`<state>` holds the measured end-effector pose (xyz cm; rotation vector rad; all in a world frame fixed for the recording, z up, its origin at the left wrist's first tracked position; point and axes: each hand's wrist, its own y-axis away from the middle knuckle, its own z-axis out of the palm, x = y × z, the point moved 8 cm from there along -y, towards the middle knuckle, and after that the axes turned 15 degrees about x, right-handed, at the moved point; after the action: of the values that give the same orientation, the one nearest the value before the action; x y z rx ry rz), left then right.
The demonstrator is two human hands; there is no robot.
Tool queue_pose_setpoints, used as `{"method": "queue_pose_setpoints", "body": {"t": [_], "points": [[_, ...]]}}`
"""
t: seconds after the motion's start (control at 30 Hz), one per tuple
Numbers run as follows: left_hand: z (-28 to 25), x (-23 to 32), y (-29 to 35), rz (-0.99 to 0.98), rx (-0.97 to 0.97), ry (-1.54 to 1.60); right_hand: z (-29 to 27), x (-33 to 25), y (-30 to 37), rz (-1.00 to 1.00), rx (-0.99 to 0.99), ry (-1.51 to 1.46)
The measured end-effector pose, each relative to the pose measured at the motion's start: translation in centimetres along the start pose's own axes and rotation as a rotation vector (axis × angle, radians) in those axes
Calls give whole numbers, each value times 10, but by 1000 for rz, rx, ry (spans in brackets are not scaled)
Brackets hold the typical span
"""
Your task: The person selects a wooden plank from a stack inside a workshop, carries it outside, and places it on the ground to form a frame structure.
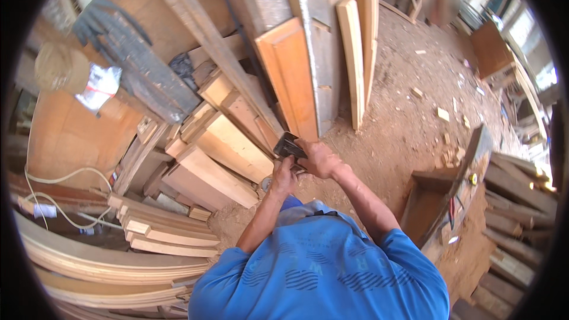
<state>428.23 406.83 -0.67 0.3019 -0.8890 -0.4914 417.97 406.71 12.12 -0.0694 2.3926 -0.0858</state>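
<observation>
Close together in front of my blue shirt, both hands are on a dark, blocky object [288, 145] whose kind I cannot make out. My right hand [320, 158] wraps round it from the right. From below, my left hand [284, 176] is closed against its near end, the fingers partly hidden. Just beyond the object stands an orange-brown wood panel [290, 77], leaning upright. A small round, greyish thing [267, 184] shows beside my left wrist; what it is stays unclear.
Stacked timber blocks [228, 145] and boards [166, 240] fill the left side. Tall planks [351, 62] lean ahead. At right, a wooden bench or trough [430, 198] stands on the dirt floor near a lumber pile [515, 225]. Wood scraps [443, 114] litter the ground. A white cable [68, 176] loops at left.
</observation>
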Motion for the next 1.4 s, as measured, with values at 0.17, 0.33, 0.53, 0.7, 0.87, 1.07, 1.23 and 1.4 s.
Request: {"method": "queue_pose_setpoints", "body": {"t": [0.17,0.33,0.53,0.7,0.87,1.07,1.23,1.4], "points": [[73,-36,19,-106,-119,-130,-80,51,60,145,197,-302],[133,-72,24,-175,-228,-167,-158,102,127,341,584,-221],[178,-122,4,-235,-386,-384,-132,213,197,804,528,-541],[211,-191,-25,-346,-453,-513,-83,266,230,954,580,-1101],[261,-256,-31,-499,-605,-675,-108,302,263,1075,869,-987],[321,-328,-30,-583,-760,-933,-127,352,324,1250,1316,-980],[366,-385,-61,-612,-854,-1011,-167,428,399,1342,1573,-862],[394,-431,-118,-568,-853,-1172,-230,533,488,1395,1790,-851]]}}
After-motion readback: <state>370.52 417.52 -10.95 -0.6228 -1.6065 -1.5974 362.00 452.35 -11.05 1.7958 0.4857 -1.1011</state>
